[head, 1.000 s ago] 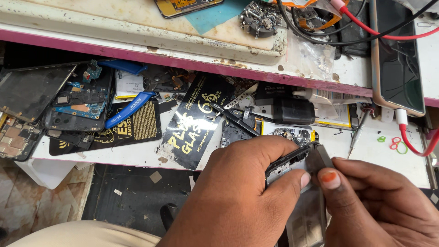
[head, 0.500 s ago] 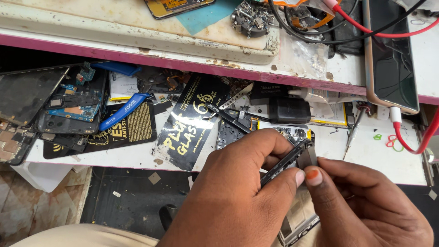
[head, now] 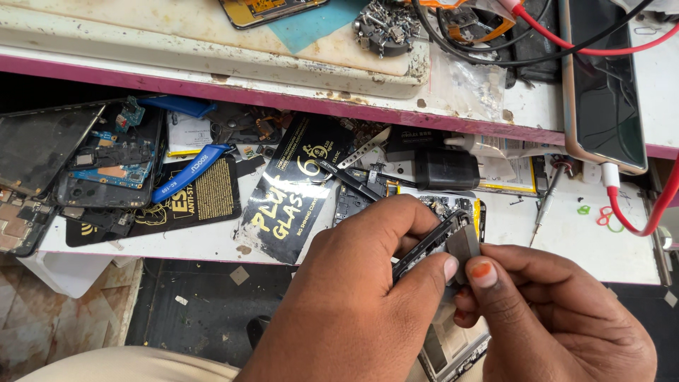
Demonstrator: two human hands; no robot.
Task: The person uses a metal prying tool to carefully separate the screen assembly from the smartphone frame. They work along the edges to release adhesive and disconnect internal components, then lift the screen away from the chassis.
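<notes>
Left to right: one opened phone chassis (head: 106, 166) with exposed blue circuit boards lies on the white shelf (head: 566, 247); beside it, one blue plastic pry tool (head: 185, 173) and two flat black glossy packets (head: 293, 191). Centre: the left hand (head: 353, 304) is closed around one dark, thin phone frame (head: 431, 240), held just above the shelf edge. The right hand (head: 559, 318) pinches one small grey metallic plate (head: 465, 244) against that frame, possibly a shield. Behind: one black matte charger block (head: 445, 168). Upper right: one smooth, glass-fronted phone (head: 601, 92) and one red cable (head: 636, 212).
</notes>
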